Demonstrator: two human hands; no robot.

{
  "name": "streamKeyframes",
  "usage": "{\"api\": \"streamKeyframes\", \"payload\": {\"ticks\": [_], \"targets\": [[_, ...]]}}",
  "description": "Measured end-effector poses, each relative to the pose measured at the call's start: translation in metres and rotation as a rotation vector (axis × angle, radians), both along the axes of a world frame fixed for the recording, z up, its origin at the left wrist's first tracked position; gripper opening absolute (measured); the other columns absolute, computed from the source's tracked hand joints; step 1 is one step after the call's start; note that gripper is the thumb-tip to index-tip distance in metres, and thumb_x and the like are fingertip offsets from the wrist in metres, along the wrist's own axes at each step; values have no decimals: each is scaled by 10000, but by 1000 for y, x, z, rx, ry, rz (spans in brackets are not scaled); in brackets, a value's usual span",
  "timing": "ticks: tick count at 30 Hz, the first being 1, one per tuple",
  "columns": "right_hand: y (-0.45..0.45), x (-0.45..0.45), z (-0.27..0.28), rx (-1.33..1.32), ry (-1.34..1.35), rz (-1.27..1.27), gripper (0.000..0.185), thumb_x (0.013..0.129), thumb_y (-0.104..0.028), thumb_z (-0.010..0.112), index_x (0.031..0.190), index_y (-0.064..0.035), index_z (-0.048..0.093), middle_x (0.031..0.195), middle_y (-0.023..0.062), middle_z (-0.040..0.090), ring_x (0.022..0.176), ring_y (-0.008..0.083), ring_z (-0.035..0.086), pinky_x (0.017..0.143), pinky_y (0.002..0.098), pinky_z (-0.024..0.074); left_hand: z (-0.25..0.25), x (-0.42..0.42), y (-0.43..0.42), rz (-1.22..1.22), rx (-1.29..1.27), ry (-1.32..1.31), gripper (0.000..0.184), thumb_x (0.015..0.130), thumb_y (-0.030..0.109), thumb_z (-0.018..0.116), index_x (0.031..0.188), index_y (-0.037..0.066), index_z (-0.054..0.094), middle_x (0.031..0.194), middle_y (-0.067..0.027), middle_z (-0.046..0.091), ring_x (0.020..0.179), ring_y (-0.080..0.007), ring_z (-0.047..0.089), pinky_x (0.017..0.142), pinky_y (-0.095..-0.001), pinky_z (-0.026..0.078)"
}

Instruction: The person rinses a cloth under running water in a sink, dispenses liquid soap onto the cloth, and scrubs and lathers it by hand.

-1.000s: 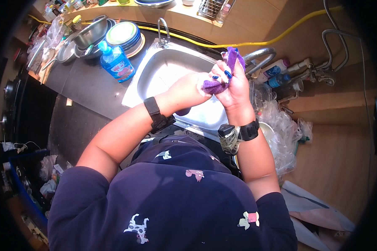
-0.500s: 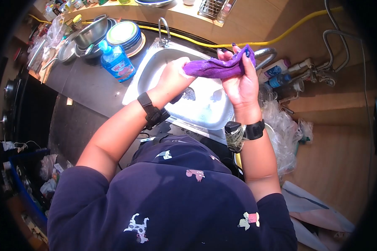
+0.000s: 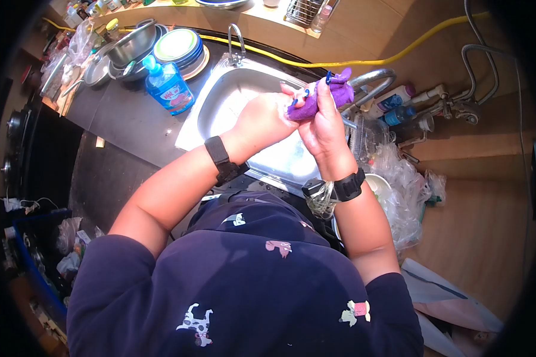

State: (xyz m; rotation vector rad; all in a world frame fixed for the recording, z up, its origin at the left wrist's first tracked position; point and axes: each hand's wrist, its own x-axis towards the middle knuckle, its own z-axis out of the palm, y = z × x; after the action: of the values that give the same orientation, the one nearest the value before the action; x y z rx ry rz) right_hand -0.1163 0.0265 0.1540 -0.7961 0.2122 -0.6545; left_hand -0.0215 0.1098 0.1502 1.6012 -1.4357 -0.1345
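Observation:
A bunched purple cloth [image 3: 340, 90] is held over the metal sink [image 3: 220, 89]. My right hand [image 3: 323, 130] is closed around it, with the thumb on top and a loose end sticking out beyond the fingers. My left hand [image 3: 262, 124] presses against the near end of the cloth, its fingers curled and mostly hidden. White foam shows on the left hand by the cloth. Both hands touch each other above the basin. A black strap with a small device sits on each wrist.
Left of the sink stands a blue detergent bottle [image 3: 169, 89], with stacked plates [image 3: 177, 47] and a metal pot [image 3: 132, 47] behind it. The tap [image 3: 237, 44] rises at the back rim. A yellow hose [image 3: 363, 62] runs along the wall; plastic bags [image 3: 402, 199] hang at right.
My hands have moved together and slightly down. The cloth, stretched between them before, is now bunched up, mostly in the right hand.

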Motion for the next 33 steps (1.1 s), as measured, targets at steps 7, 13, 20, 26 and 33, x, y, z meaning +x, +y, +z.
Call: {"api": "streamKeyframes", "payload": {"ticks": [7,13,20,26,33], "targets": [[-3,-2,-1,159,20,15,317,919,-380,454,824,-78,476,683,23,462,682,167,508,671,323,443,7,-1,0,-4,64,-105,190,778,245,557,726,72,615,679,-151,607,649,-342,589,564,-422,470],[-4,0,-2,201,18,44,321,897,-393,496,841,-78,494,687,8,456,639,123,477,584,264,420,-3,1,-2,4,65,-93,196,757,244,570,731,57,622,679,-161,607,648,-352,588,571,-424,475],[-6,-1,-5,172,62,17,328,888,-405,510,841,-81,497,686,5,457,625,122,477,562,257,418,3,-4,1,0,132,-20,183,748,217,567,746,45,631,684,-176,607,663,-361,592,587,-425,480],[-7,-4,-7,195,57,84,317,905,-403,478,831,-95,488,678,5,452,625,131,475,567,277,424,-3,-3,1,-17,165,33,169,734,202,572,770,48,632,691,-178,606,670,-367,589,593,-426,478],[5,-1,16,263,62,-127,297,924,-357,454,743,-124,430,634,-7,445,656,157,497,708,327,442,0,6,2,21,70,-27,164,715,177,598,827,60,573,744,-167,592,731,-364,576,652,-425,468]]}}
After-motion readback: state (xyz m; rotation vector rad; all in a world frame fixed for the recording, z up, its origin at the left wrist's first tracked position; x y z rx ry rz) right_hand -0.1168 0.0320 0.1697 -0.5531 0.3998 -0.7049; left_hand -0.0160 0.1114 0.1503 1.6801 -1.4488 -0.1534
